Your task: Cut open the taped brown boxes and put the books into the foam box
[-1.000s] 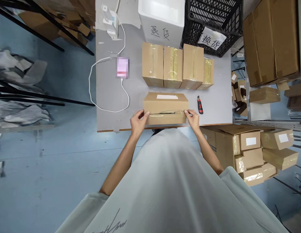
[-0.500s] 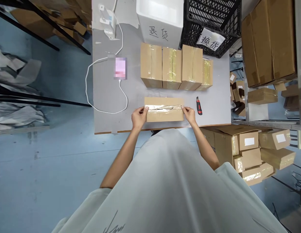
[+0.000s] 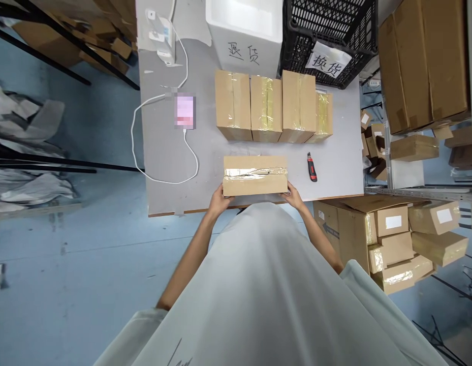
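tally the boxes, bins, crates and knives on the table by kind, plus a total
Boxes: 5 (front box, back boxes)
White bin: 1
Black crate: 1
Knife: 1
Total: 8

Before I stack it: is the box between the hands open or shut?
The box looks shut: flaps lie flat, tape across. Whether the tape is slit, I cannot tell.
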`<state>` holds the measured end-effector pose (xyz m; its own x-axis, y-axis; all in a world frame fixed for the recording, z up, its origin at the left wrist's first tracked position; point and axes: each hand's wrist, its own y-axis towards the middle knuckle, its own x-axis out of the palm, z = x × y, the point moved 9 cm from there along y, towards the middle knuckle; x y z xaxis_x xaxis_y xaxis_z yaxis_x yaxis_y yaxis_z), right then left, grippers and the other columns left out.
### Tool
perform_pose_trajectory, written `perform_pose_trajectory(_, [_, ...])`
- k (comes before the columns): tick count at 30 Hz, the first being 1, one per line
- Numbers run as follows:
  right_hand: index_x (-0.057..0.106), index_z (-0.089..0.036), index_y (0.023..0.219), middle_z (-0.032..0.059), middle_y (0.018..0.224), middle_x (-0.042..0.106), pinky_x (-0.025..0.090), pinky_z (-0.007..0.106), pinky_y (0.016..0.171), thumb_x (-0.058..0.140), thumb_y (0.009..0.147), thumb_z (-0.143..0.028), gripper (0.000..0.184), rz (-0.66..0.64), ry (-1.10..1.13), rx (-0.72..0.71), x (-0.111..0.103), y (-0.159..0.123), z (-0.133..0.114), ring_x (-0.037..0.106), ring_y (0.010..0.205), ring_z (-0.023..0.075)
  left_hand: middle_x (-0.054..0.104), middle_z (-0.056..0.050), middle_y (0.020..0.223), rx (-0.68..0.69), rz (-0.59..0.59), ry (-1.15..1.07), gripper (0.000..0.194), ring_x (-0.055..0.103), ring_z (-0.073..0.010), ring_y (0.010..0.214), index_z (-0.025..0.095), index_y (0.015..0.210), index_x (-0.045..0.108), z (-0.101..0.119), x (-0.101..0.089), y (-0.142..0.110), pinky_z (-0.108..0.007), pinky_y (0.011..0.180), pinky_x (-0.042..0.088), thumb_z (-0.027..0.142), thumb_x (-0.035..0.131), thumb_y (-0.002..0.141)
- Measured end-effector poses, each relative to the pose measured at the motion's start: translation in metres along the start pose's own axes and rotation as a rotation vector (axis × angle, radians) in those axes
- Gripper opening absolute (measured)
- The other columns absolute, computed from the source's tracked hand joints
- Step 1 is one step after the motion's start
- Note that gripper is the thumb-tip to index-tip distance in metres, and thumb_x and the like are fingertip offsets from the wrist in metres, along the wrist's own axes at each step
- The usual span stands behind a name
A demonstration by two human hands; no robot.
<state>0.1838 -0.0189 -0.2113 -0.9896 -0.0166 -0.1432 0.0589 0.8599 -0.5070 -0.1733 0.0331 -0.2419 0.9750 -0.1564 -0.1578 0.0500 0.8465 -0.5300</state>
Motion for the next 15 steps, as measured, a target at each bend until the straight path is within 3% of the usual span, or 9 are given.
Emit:
perform_pose_trajectory(6, [0.078,-0.025,0.146,0.0117,0.147,0.079,0.05,0.055,0.134,0.093,0.076,-0.07,0.085,0.037,-0.004,-0.096,-0.006,0.001,-0.026,0.068,0.147,0.0346,0.083,-0.017,0.137,0.067,0.024,0.021,0.069,0.076,-0.0403,0.138,0.018,0.128,0.077,0.03,-0.008,0.003,-0.054,0.129,0.054,0.045,0.097,0.067])
perform_pose_trajectory(11, [0.083,-0.025,0.129,0.0108,0.117,0.075,0.063,0.047,0.117,0.075,0.095,-0.084,0.069,0.167,-0.212,-0.156,-0.019,0.0,-0.059,0.074,0.119,0.031,0.08,-0.016,0.146,0.17,0.055,0.05,0.073,0.077,-0.0336,0.132,0.019,0.139,0.076,0.06,-0.018,0.002,-0.047,0.118,0.062,0.07,0.082,0.087])
perform_pose_trajectory(15, [0.083,-0.024,0.109,0.0079,0.102,0.071,0.063,0.044,0.106,0.06,0.107,-0.083,0.063,0.204,-0.474,-0.092,-0.015,0.013,-0.072,0.074,0.102,0.0287,0.085,-0.016,0.133,0.047,0.083,0.271,0.069,0.079,-0.0346,0.117,0.017,0.133,0.08,0.058,-0.017,0.013,-0.045,0.106,0.063,0.075,0.069,0.096])
